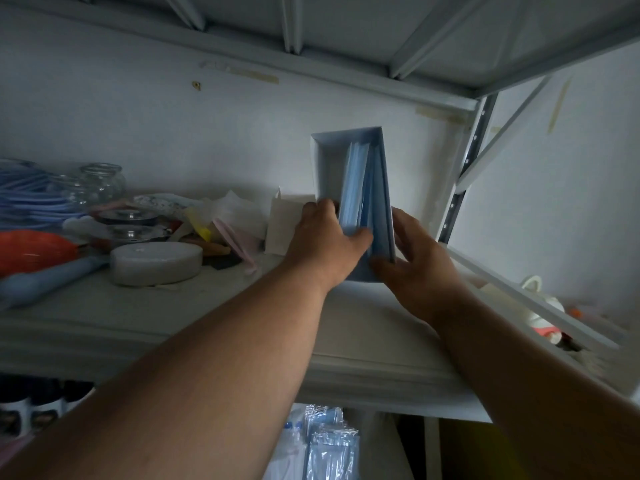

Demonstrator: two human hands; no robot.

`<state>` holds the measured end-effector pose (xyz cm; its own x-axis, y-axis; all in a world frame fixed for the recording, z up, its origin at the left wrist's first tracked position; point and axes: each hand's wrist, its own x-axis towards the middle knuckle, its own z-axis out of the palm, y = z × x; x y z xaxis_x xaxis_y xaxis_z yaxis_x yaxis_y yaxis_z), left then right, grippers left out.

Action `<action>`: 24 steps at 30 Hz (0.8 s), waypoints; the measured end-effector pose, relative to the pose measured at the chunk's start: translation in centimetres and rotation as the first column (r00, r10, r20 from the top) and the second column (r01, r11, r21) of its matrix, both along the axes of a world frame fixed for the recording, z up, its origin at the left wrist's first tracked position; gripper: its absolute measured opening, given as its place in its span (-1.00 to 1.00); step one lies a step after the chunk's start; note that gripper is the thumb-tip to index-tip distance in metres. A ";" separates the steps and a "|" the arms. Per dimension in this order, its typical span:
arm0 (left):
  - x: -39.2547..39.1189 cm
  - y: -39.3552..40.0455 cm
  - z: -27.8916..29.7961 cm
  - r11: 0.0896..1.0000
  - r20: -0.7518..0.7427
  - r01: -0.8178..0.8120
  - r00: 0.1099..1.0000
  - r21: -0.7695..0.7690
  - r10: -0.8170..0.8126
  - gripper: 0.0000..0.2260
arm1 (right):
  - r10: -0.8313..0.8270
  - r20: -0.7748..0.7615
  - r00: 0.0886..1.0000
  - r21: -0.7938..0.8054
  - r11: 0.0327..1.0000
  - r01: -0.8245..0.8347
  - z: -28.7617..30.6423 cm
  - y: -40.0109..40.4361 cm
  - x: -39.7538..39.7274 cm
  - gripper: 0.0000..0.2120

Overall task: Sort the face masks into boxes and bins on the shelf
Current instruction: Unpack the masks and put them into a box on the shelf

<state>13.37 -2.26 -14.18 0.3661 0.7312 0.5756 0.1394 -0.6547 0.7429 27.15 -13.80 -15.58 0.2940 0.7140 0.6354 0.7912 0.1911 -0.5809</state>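
Right of centre in the frame, an open white box [349, 174] is tilted up on the shelf [346, 323] with its mouth toward the camera. A stack of blue face masks [356, 188] stands on edge inside it, leaning against the box's right wall, and the left part of the box looks unfilled. The left hand [325, 237] curls its fingers over the near end of the masks and its thumb presses on them, so it grips the stack. The right hand [415, 251] clasps the box's lower right side with fingers wrapped round the wall and steadies it.

As a judgement, one batch is partly seated in this box, but the sorting is far from finished: at the bottom centre of the frame, under the shelf, more packaged masks [329, 445] in clear wrappers wait. At the left of the frame the shelf holds glass jars [100, 181], a round white disc [156, 263] and mixed clutter. No bins show clearly
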 end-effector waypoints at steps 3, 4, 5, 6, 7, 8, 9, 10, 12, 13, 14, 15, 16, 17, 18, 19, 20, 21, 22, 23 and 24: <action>0.1 0.2 -0.1 1.000 -0.003 -0.022 1.000 -0.009 0.022 -0.42 | -0.024 0.035 0.999 -0.001 1.000 0.024 0.0 -0.4 -0.4 -0.24; 0.2 0.1 -0.1 1.000 0.017 -0.017 1.000 -0.026 0.018 -0.39 | -0.032 0.057 0.998 0.011 0.999 0.031 0.1 -0.6 -0.7 -0.25; 0.2 0.2 -0.1 0.999 0.051 -0.006 0.999 -0.046 0.009 -0.35 | -0.042 0.084 0.996 0.036 0.999 0.039 0.2 -0.7 -0.9 -0.27; 0.2 0.2 0.0 0.998 0.090 0.005 0.996 -0.064 0.001 -0.32 | -0.061 0.114 0.992 0.078 0.996 0.052 0.2 -0.7 -1.1 -0.34; 0.2 0.2 0.0 0.997 0.122 0.020 0.993 -0.081 -0.010 -0.31 | -0.097 0.142 0.985 0.134 0.988 0.078 0.3 -0.8 -1.2 -0.44; 0.2 0.3 0.0 0.994 0.141 0.043 0.990 -0.099 -0.029 -0.30 | -0.147 0.159 0.976 0.186 0.976 0.117 0.5 -0.9 -1.3 -0.55; 0.2 0.3 0.0 0.990 0.148 0.075 0.987 -0.122 -0.056 -0.30 | -0.196 0.164 0.967 0.220 0.962 0.158 0.7 -0.9 -1.5 -0.62; 0.3 0.3 0.0 0.983 0.151 0.108 0.985 -0.145 -0.086 -0.31 | -0.228 0.159 0.961 0.229 0.955 0.189 1.0 -0.9 -1.6 -0.66; 0.3 0.3 -0.1 0.977 0.155 0.135 0.982 -0.164 -0.109 -0.34 | -0.261 0.139 0.955 0.219 0.949 0.227 1.2 -0.9 -1.9 -0.68; 0.3 0.4 -0.1 0.978 0.153 0.126 0.983 -0.166 -0.101 -0.39 | -0.273 0.129 0.953 0.215 0.946 0.242 1.2 -1.0 -2.0 -0.67; 0.3 0.5 -0.1 0.978 0.153 0.121 0.984 -0.170 -0.095 -0.44 | -0.288 0.116 0.951 0.216 0.942 0.258 1.2 -0.9 -2.0 -0.66; 0.3 0.5 -0.1 0.976 0.155 0.128 0.983 -0.176 -0.101 -0.50 | -0.305 0.103 0.947 0.223 0.935 0.277 1.1 -0.9 -2.0 -0.65; 0.2 0.5 0.0 0.973 0.161 0.143 0.980 -0.179 -0.115 -0.56 | -0.325 0.091 0.941 0.231 0.926 0.297 1.0 -0.8 -2.0 -0.63; 0.2 0.5 0.0 0.970 0.172 0.160 0.976 -0.180 -0.129 -0.61 | -0.341 0.081 0.936 0.240 0.918 0.314 1.0 -0.8 -2.0 -0.59; 0.2 0.5 0.0 0.967 0.188 0.178 0.972 -0.181 -0.144 -0.65 | -0.353 0.077 0.933 0.249 0.912 0.324 1.0 -0.8 -2.0 -0.56; 0.2 0.4 0.0 0.962 0.206 0.201 0.965 -0.186 -0.162 -0.67 | -0.356 0.082 0.931 0.255 0.910 0.326 0.9 -0.8 -2.0 -0.54; 0.2 0.3 0.0 0.953 0.225 0.231 0.957 -0.197 -0.185 -0.65 | -0.355 0.091 0.931 0.255 0.912 0.323 0.9 -0.9 -1.9 -0.56; 0.2 0.2 -0.1 0.941 0.239 0.262 0.948 -0.214 -0.210 -0.60 | -0.348 0.100 0.932 0.249 0.916 0.316 0.9 -0.8 -1.8 -0.61; 0.3 0.1 -0.1 0.930 0.248 0.287 0.941 -0.232 -0.228 -0.54 | -0.341 0.106 0.934 0.239 0.920 0.309 0.8 -0.8 -1.7 -0.67; 0.3 0.1 -0.1 0.924 0.251 0.296 0.939 -0.241 -0.235 -0.48 | -0.337 0.112 0.935 0.231 0.924 0.305 0.8 -0.7 -1.6 -0.71; 0.3 0.2 -0.2 0.926 0.251 0.290 0.940 -0.241 -0.229 -0.44 | -0.335 0.115 0.935 0.226 0.925 0.304 0.8 -0.7 -1.4 -0.74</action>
<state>13.70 -2.06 -14.38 0.4545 0.7655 0.4554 -0.1906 -0.4158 0.8892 25.72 -14.47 -14.79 0.3761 0.4501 0.8099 0.9040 0.0138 -0.4274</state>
